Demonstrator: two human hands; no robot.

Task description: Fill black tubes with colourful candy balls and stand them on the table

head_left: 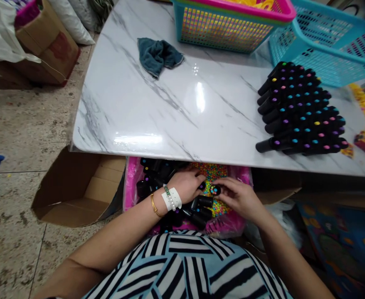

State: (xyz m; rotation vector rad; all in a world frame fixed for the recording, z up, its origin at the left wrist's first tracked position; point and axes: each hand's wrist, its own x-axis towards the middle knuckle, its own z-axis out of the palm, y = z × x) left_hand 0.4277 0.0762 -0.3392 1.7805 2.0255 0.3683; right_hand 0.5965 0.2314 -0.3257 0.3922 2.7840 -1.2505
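Observation:
A pink tray (132, 176) lined with clear plastic sits below the table edge, in front of my body. Small colourful beads (212, 171) fill its right part, and black tubes (198, 214) lie in a heap on its left. My right hand (240, 197) pinches a black tube (215, 190) whose end facing me shows several coloured beads. Closed around another black tube (202, 186) with a purple dot on its end is my left hand (185, 185), wearing bracelets at the wrist. Fingers partly hide both tubes.
Black tubes with coloured dots (304, 110) stand grouped on the marble-patterned table (182, 124). Behind them are a pink-rimmed basket (226, 31) and a blue basket (326, 54). A dark cloth (159, 56) lies further left. An open cardboard box (76, 191) is beside the tray.

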